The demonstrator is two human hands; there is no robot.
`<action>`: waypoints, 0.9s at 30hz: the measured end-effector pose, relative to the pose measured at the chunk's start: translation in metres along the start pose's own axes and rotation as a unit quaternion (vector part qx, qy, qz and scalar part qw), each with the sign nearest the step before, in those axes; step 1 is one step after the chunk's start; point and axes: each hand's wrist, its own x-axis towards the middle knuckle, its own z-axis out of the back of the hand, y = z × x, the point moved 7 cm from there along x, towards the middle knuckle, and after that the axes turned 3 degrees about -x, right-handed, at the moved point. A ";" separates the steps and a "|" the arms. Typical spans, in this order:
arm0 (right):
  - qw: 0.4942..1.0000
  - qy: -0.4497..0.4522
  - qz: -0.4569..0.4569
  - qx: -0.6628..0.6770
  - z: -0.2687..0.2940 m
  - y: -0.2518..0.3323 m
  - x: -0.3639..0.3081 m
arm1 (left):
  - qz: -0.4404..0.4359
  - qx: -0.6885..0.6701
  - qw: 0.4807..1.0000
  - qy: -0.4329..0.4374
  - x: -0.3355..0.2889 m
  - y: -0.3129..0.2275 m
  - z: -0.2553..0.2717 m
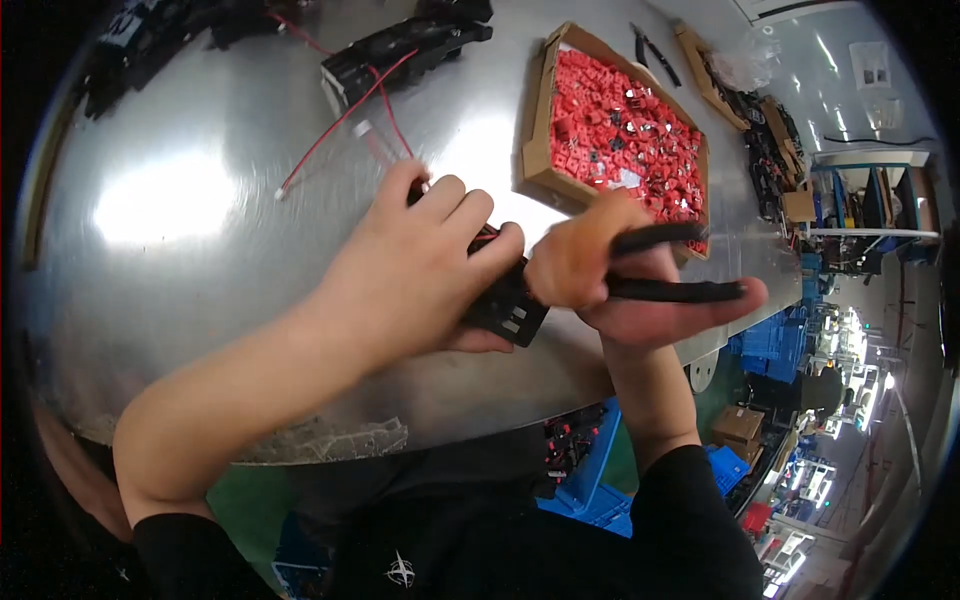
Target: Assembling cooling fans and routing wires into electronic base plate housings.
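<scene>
My left hand [430, 250] is closed around a black plastic part [515, 308] with small rectangular slots near its end. Red wires run by its fingers, and a clear-ended lead sticks out beyond the knuckles. Close on its right, my right hand [590, 265], slightly blurred, grips pliers by their two black handles [675, 290]. The handles point right and stand apart; the jaws are hidden by the hand. Beyond my left hand, a red wire with a white connector [281, 194] trails over the metal table from a black plastic housing [400, 58].
A cardboard tray [540, 150] of small red parts stands just beyond my right hand. Another black-handled tool [656, 55] lies behind it. More black assemblies [150, 50] rest at the far left. A blue crate [590, 500] with parts sits below the table's near edge.
</scene>
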 end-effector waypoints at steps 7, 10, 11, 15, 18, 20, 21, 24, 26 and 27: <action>0.987 -0.141 0.072 0.029 0.021 0.013 -0.010 | 0.088 0.097 0.991 0.038 0.000 -0.015 0.006; 0.989 -0.124 0.068 0.037 0.017 0.010 -0.009 | 0.103 0.087 0.990 0.048 -0.002 -0.012 0.003; 0.989 -0.121 0.074 0.041 0.017 0.010 -0.009 | 0.107 0.082 0.989 0.056 -0.002 -0.011 0.002; 0.988 -0.111 0.097 0.052 0.015 0.014 -0.007 | 0.107 0.079 0.989 0.057 0.000 -0.012 0.001; 0.987 -0.099 0.113 0.056 0.010 0.014 -0.004 | 0.106 0.086 0.989 0.050 0.000 -0.012 0.000; 0.988 -0.094 0.119 0.042 0.009 0.008 -0.005 | 0.105 0.074 0.990 0.049 0.002 -0.012 0.002; 0.988 -0.089 0.126 0.028 0.009 0.005 -0.005 | 0.106 0.072 0.991 0.047 0.003 -0.012 0.002; 0.986 -0.073 0.153 -0.006 0.004 0.002 -0.005 | 0.113 0.071 0.990 0.044 0.002 -0.011 0.002; 0.983 -0.061 0.171 -0.026 0.002 0.001 -0.005 | 0.114 0.064 0.991 0.040 0.000 -0.011 0.002; 0.981 -0.055 0.181 -0.036 0.000 0.001 -0.005 | 0.115 0.066 0.990 0.039 0.000 -0.011 0.001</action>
